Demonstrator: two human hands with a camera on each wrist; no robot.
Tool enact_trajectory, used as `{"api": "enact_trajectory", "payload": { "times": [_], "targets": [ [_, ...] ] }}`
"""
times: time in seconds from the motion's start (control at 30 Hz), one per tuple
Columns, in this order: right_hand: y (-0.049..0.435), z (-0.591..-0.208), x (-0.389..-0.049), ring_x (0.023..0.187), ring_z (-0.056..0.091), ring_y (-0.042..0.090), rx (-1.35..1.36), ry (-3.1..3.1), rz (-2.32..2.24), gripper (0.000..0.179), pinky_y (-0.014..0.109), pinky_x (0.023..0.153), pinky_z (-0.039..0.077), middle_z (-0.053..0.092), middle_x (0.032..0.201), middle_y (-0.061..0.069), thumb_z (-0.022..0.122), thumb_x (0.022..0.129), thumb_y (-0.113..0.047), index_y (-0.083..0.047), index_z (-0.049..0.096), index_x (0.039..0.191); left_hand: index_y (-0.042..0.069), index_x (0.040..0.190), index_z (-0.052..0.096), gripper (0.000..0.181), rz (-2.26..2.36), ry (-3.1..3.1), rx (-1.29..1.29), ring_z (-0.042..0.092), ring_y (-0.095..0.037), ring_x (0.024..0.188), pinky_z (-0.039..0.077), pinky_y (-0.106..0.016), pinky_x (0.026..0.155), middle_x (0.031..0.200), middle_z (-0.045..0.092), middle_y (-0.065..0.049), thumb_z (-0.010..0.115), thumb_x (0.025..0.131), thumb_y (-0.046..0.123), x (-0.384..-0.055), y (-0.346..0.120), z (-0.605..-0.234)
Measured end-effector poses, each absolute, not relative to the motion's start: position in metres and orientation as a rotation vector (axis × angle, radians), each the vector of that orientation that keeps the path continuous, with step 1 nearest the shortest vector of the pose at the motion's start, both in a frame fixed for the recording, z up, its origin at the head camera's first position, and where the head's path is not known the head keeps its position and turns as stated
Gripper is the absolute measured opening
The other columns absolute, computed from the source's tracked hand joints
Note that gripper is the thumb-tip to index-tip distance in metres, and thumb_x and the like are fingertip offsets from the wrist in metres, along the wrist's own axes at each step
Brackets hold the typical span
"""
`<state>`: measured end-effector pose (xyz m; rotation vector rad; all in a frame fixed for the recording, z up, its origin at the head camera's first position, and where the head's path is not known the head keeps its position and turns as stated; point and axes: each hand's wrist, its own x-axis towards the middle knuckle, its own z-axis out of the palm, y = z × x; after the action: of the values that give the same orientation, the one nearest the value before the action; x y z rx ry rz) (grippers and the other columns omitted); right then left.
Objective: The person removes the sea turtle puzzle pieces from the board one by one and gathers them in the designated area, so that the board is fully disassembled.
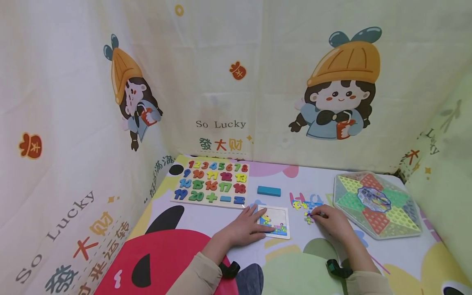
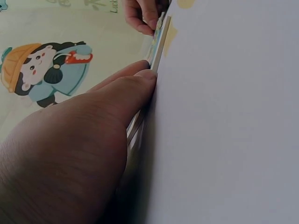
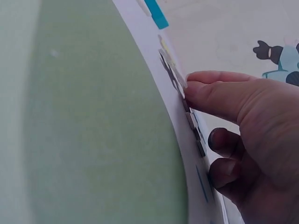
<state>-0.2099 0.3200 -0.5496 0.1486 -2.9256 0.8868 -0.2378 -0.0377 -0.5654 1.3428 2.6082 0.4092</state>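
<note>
My left hand (image 1: 248,225) rests with spread fingers on the left side of a small white-framed jigsaw puzzle board (image 1: 288,223), which is partly filled with colourful pieces. In the left wrist view, the thumb of the left hand (image 2: 93,116) lies along the edge of the board (image 2: 162,42). To the right of the board, my right hand (image 1: 332,223) pinches a small jigsaw piece (image 1: 308,218) between thumb and index finger. The right wrist view shows that piece (image 3: 175,72) tilted near the tabletop. Several loose jigsaw pieces (image 1: 305,204) lie just beyond the right fingertips.
A wooden number board (image 1: 200,202) stands at the back left. A teal block (image 1: 268,191) lies behind the puzzle board. At the right is a hexagonal Chinese checkers board (image 1: 376,205). Printed cloth walls (image 1: 273,82) enclose the table's back and sides.
</note>
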Motion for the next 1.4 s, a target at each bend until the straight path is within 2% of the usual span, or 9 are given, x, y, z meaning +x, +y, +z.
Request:
{"api": "enact_trajectory", "payload": {
  "times": [0.1,0.2,0.4,0.5,0.73,0.87,1.0,1.2,1.4],
  "targets": [
    [0.317,-0.547,-0.209,0.089,0.063,0.019,0.204,-2.909,0.845,0.01,0.039,0.077,0.051,0.071,0.099,-0.002,0.071,0.091,-0.016,-0.025,0.075,0.095,0.064,0.14,0.031,0.043,0.392,2.605,1.33,0.003,-0.033,0.155,0.008,-0.054,0.125,0.168,0.008,0.001,0.044,0.101,0.052,-0.238,-0.039,-0.564],
    [0.315,-0.545,-0.21,0.092,0.064,0.02,0.231,-2.901,0.797,0.011,0.039,0.078,0.051,0.071,0.099,-0.001,0.07,0.092,-0.015,-0.022,0.076,0.096,0.063,0.141,0.031,0.044,0.39,2.606,1.32,0.004,-0.033,0.155,0.009,-0.053,0.125,0.168,0.008,-0.001,0.045,0.101,0.05,-0.237,-0.041,-0.56],
    [0.298,-0.531,-0.212,0.076,0.054,0.012,0.217,-2.926,0.769,0.011,0.029,0.065,0.044,0.068,0.096,-0.001,0.068,0.093,-0.018,-0.017,0.076,0.101,0.061,0.14,0.036,0.043,0.426,2.596,1.303,0.009,-0.032,0.155,0.015,-0.051,0.125,0.168,0.013,-0.003,0.048,0.102,0.045,-0.231,-0.046,-0.554],
    [0.273,-0.522,-0.215,0.073,0.049,0.012,0.263,-2.984,0.808,0.013,0.027,0.063,0.043,0.066,0.096,-0.001,0.068,0.093,-0.019,-0.016,0.074,0.104,0.06,0.14,0.038,0.042,0.45,2.587,1.305,0.01,-0.032,0.155,0.017,-0.051,0.124,0.167,0.015,-0.004,0.049,0.102,0.043,-0.23,-0.049,-0.553],
    [0.2,-0.523,-0.227,0.086,0.058,0.012,0.499,-3.1,0.806,0.017,0.038,0.083,0.054,0.067,0.102,-0.005,0.072,0.09,-0.026,-0.018,0.072,0.105,0.061,0.14,0.037,0.043,0.409,2.611,1.32,0.009,-0.03,0.155,0.016,-0.052,0.124,0.167,0.014,-0.003,0.047,0.102,0.045,-0.232,-0.051,-0.557],
    [0.177,-0.528,-0.231,0.085,0.056,0.01,0.515,-3.14,0.665,0.023,0.038,0.086,0.054,0.061,0.098,-0.006,0.079,0.083,-0.029,-0.018,0.071,0.102,0.058,0.14,0.04,0.041,0.413,2.604,1.33,0.009,-0.03,0.155,0.016,-0.052,0.125,0.167,0.015,-0.003,0.047,0.102,0.045,-0.231,-0.05,-0.556],
    [0.169,-0.529,-0.231,0.081,0.051,0.01,0.455,-3.181,0.64,0.025,0.035,0.082,0.052,0.056,0.094,-0.005,0.082,0.079,-0.029,-0.019,0.068,0.097,0.056,0.14,0.042,0.04,0.397,2.604,1.333,0.01,-0.031,0.155,0.017,-0.052,0.124,0.167,0.016,-0.003,0.047,0.102,0.046,-0.231,-0.049,-0.556],
    [0.165,-0.525,-0.231,0.084,0.051,0.014,0.421,-3.223,0.773,0.025,0.035,0.084,0.052,0.055,0.097,0.0,0.08,0.082,-0.024,-0.014,0.064,0.099,0.055,0.14,0.043,0.039,0.378,2.611,1.353,0.01,-0.029,0.155,0.017,-0.051,0.124,0.167,0.016,-0.002,0.046,0.102,0.046,-0.233,-0.049,-0.558],
    [0.162,-0.528,-0.232,0.082,0.051,0.015,0.376,-3.212,0.895,0.025,0.033,0.08,0.05,0.055,0.091,0.0,0.079,0.084,-0.018,-0.013,0.059,0.099,0.054,0.14,0.044,0.038,0.387,2.606,1.343,0.009,-0.028,0.155,0.016,-0.05,0.125,0.167,0.015,-0.002,0.047,0.102,0.045,-0.234,-0.05,-0.558]
  ]
}}
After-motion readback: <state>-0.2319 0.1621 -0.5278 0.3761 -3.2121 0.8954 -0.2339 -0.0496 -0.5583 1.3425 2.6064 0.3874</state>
